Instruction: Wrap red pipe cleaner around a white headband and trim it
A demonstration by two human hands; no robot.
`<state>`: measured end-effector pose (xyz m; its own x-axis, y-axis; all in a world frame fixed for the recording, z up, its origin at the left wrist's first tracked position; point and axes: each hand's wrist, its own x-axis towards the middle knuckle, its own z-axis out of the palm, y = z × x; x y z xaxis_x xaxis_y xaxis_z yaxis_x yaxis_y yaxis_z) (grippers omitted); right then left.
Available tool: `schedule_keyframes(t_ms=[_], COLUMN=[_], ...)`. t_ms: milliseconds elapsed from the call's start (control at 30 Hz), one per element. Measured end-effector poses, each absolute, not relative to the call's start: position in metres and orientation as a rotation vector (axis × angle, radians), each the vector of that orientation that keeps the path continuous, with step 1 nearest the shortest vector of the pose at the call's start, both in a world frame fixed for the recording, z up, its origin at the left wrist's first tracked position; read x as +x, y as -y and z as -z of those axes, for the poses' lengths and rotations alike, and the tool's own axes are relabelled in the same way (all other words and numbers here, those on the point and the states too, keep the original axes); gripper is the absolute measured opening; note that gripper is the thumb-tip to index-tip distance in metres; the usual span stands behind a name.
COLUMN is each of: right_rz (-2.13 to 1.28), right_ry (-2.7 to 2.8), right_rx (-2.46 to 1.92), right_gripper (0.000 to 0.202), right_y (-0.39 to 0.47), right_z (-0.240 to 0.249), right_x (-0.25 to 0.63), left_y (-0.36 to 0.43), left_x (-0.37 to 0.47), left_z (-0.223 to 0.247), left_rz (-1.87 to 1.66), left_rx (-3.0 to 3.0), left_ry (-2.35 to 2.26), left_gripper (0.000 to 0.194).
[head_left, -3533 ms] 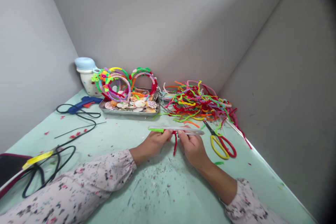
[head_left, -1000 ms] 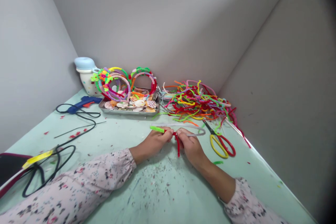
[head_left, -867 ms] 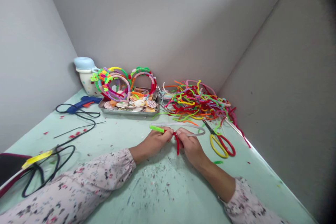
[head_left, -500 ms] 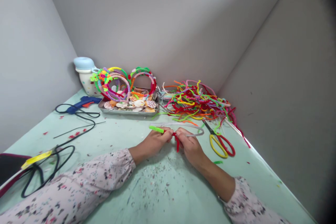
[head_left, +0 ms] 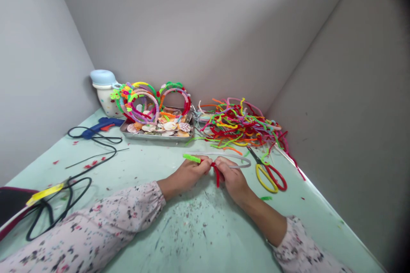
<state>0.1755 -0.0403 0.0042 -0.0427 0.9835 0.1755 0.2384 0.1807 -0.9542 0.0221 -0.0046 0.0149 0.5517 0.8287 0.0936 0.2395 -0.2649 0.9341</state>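
A thin grey headband [head_left: 246, 162] lies in a flattened loop across both hands, its left end wrapped in a bright green pipe cleaner [head_left: 192, 158]. My left hand [head_left: 192, 174] is closed around the band just right of the green part. Red pipe cleaner [head_left: 218, 177] shows between the two hands, with a short tail hanging down. My right hand [head_left: 233, 179] pinches by the red piece, thumb and fingertips together. How the red is wound under the fingers is hidden. Scissors [head_left: 270, 177] with yellow and red handles lie to the right, touching neither hand.
A metal tray [head_left: 156, 137] of seashells holds several wrapped headbands [head_left: 144, 106]. Beside it is a pile of pipe cleaners [head_left: 240, 123]. At left are a blue glue gun [head_left: 99, 127], black cord [head_left: 109, 155] and a blue-lidded container [head_left: 107, 96]. Grey walls enclose the table's back and right.
The headband has shifted very slightly to the right, and the red tail hangs a touch lower. Both hands keep their holds.
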Motion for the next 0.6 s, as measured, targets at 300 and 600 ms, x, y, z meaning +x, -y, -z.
schedule_keyframes(t_ms=[300,600], right_rz=[-0.934,-0.972], right_ry=[1.529,1.457], right_rx=[-1.196,-1.278], right_gripper=[0.03,0.032], right_y=[0.04,0.0412], right_z=[-0.0015,-0.0014], right_x=[0.177,0.174], left_y=[0.0047,0.0026], left_x=[0.0233,0.0221], left_z=[-0.0148,-0.0078], left_rz=[-0.742,-0.723], left_rx=[1.707,1.66], left_ry=[-0.896,-0.866], left_gripper=[0.03,0.03])
